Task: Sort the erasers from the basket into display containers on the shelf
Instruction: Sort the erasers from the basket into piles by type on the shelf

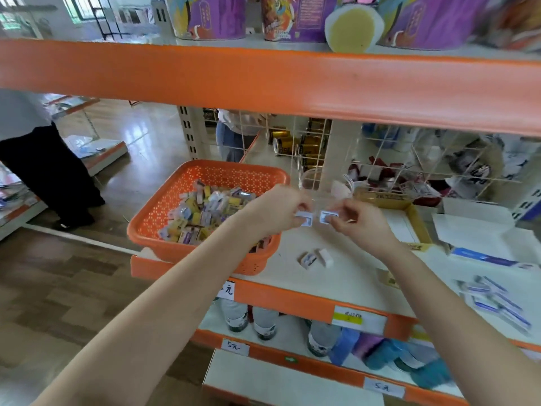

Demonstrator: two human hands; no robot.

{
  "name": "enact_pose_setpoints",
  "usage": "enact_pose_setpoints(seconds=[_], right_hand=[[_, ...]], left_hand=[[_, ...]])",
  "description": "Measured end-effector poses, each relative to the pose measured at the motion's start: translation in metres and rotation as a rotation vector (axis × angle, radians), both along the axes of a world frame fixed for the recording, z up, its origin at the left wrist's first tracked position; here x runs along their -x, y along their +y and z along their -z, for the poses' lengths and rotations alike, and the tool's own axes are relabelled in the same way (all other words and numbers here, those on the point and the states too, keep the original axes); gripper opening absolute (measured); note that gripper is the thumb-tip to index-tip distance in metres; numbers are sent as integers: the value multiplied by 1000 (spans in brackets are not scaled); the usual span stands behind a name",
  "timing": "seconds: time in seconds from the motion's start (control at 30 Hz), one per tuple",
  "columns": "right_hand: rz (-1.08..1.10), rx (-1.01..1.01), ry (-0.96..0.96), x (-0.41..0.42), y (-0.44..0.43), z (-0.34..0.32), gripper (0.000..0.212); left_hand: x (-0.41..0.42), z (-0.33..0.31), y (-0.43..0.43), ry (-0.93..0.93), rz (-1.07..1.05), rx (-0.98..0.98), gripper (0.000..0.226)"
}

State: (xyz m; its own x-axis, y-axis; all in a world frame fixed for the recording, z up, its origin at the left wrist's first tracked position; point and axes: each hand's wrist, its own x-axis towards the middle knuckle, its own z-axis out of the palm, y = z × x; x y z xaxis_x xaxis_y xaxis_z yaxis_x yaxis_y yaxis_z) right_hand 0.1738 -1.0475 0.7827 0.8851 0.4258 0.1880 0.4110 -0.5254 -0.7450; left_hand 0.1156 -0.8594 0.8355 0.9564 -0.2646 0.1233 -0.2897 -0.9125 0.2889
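An orange perforated basket (164, 206) stands on the left end of the white shelf (345, 276) and holds several small boxed erasers (205, 212). My left hand (278, 209) pinches a white and blue eraser (306, 219) just right of the basket. Facing it, my right hand (357, 219) pinches a second white and blue eraser (327, 215). The two erasers are held side by side above the shelf. Behind the hands stand clear plastic display containers (313, 180). Two loose erasers (316, 258) lie on the shelf below my hands.
An orange shelf beam (263, 80) runs overhead. A yellow cardboard box (409, 218) sits right of the hands, with white boxes and blue packets (497, 300) farther right. A wire grid (424, 159) backs the shelf. A person in dark trousers (49, 171) stands at left.
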Motion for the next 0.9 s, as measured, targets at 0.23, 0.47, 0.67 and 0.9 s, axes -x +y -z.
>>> enact_pose_setpoints(seconds=[0.23, 0.47, 0.67, 0.9], right_hand=[[73, 132, 115, 6, -27, 32, 18], [43, 98, 49, 5, -28, 19, 17], [-20, -36, -76, 10, 2, -13, 20], [-239, 57, -132, 16, 62, -42, 19]], left_hand=[[-9, 23, -31, 111, 73, -228, 25], [-11, 23, -28, 64, 65, -168, 29], [1, -1, 11, -122, -89, 176, 37], [32, -3, 78, -28, -362, 289, 29]])
